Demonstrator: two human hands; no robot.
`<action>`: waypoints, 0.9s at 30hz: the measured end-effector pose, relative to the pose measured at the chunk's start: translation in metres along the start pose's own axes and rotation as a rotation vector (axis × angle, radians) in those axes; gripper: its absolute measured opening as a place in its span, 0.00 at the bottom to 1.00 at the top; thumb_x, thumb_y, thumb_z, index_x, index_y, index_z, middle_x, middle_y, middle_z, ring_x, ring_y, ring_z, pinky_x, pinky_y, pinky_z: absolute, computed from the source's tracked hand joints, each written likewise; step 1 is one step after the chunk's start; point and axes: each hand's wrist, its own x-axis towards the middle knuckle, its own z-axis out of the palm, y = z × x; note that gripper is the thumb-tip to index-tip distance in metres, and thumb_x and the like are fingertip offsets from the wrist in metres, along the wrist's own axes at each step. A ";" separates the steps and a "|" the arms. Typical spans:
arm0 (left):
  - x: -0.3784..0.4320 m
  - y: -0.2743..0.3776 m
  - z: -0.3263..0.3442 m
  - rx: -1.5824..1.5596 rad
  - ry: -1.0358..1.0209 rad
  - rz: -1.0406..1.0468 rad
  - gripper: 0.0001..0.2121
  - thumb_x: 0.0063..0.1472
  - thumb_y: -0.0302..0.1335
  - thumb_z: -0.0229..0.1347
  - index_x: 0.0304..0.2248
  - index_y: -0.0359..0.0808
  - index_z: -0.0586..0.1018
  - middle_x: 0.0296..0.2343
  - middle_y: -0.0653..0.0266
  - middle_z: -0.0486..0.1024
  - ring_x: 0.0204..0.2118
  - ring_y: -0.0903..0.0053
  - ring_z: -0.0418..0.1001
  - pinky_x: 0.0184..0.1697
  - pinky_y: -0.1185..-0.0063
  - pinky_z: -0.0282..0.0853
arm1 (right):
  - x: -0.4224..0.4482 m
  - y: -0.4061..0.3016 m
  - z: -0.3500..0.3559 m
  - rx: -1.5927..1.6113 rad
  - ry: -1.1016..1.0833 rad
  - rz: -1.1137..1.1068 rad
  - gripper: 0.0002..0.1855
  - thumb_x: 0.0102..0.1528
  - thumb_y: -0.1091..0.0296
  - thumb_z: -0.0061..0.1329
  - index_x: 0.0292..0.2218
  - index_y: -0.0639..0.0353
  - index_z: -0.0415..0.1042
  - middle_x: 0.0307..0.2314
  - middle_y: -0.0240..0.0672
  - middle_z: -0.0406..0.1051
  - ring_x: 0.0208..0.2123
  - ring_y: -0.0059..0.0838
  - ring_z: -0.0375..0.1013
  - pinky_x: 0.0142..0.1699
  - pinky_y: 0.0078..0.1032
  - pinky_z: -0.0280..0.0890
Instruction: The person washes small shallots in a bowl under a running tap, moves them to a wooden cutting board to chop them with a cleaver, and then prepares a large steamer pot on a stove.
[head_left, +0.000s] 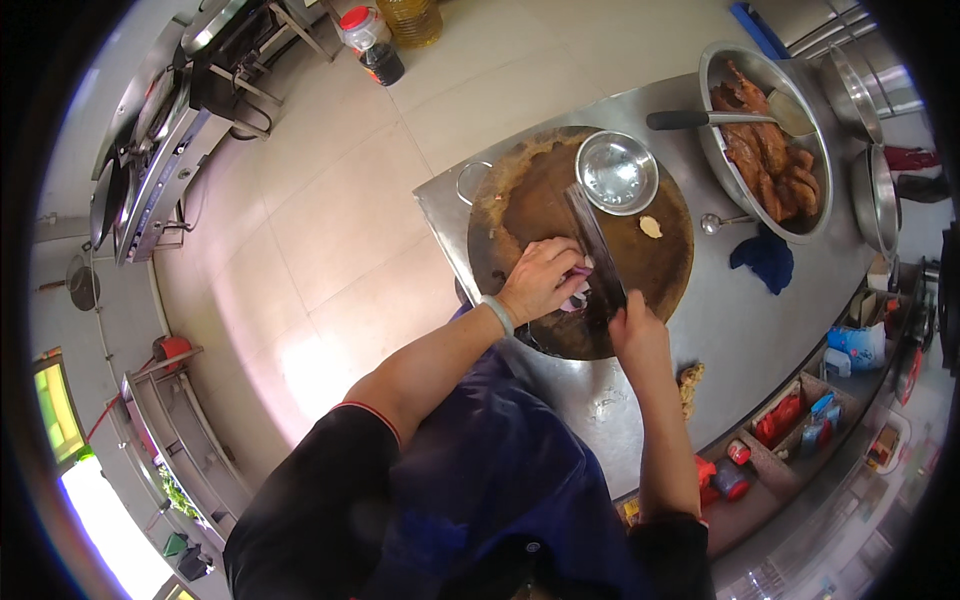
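Note:
A thick round wooden chopping block (660, 270) lies before me on a metal table. My left hand (541, 277) presses with bent fingers on a purple-and-white piece of vegetable (574, 301), perhaps onion; the fingers partly cover it. In my right hand (640, 334) is the handle of a dark-bladed cleaver (594, 244). Its blade stands edge-down on the block, just right of my left fingertips, and points away from me. At the block's far side sits a shiny metal bowl (616, 174), close to the blade's tip. A pale slice, possibly ginger (651, 226), rests right of the bowl.
A large steel basin (823, 169) holds cooked brown meat (769, 161) and a black-handled ladle (679, 120). Near it are a small ladle (711, 223) and a blue cloth (763, 259). A ginger root (690, 388) lies beside my right forearm. Compartments with packets (780, 412) line the right side.

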 end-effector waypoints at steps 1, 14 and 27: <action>-0.003 -0.003 0.001 0.008 -0.007 0.020 0.08 0.52 0.27 0.60 0.32 0.38 0.78 0.34 0.66 0.75 0.42 0.69 0.72 0.48 0.72 0.63 | -0.013 -0.004 -0.006 -0.008 -0.026 0.038 0.09 0.53 0.72 0.46 0.35 0.61 0.59 0.22 0.53 0.71 0.24 0.55 0.72 0.29 0.47 0.66; -0.007 -0.017 0.009 -0.012 -0.030 0.100 0.04 0.51 0.24 0.60 0.28 0.37 0.78 0.31 0.65 0.75 0.38 0.69 0.74 0.43 0.73 0.67 | 0.035 -0.027 0.010 0.031 -0.066 0.086 0.10 0.53 0.70 0.44 0.36 0.61 0.58 0.22 0.56 0.71 0.25 0.60 0.71 0.31 0.52 0.65; -0.012 -0.015 0.006 -0.014 0.021 0.122 0.04 0.50 0.23 0.58 0.28 0.35 0.76 0.32 0.63 0.73 0.37 0.66 0.72 0.44 0.72 0.67 | -0.049 -0.015 -0.001 0.020 -0.092 0.134 0.12 0.54 0.72 0.45 0.38 0.64 0.59 0.19 0.55 0.70 0.22 0.59 0.71 0.27 0.50 0.65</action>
